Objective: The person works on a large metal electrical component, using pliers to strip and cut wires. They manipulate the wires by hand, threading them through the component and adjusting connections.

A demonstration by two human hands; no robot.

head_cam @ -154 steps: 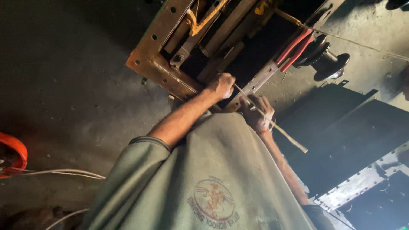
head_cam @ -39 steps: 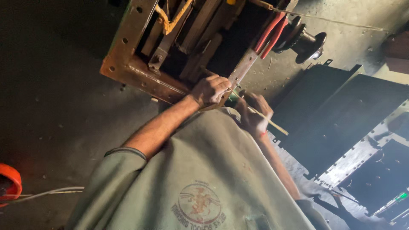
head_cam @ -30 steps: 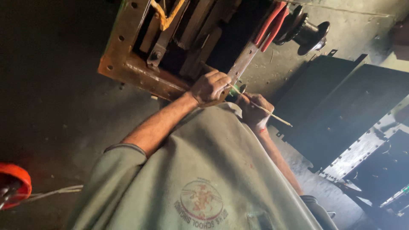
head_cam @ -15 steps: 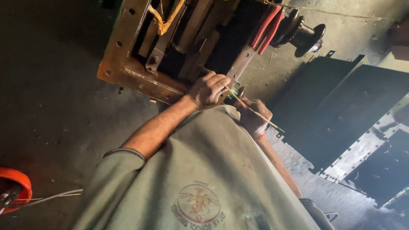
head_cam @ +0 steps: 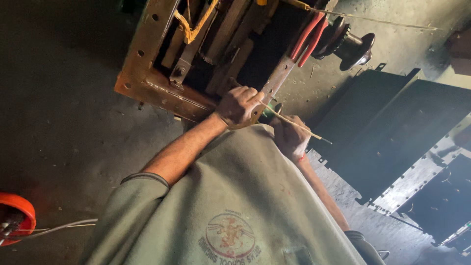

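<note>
Rusty steel makes up the open frame [head_cam: 147,83] on the floor, with red cables [head_cam: 306,37] and a dark spool [head_cam: 351,44] at its far side. The left hand [head_cam: 239,104] is closed in a fist at the frame's lower rail, gripping one end of a thin pale rod [head_cam: 294,125]. The right hand [head_cam: 289,137] curls loosely around the rod further along, its tip jutting past. The work looks midway: the rod is not yet seated, and its fit remains hidden.
</note>
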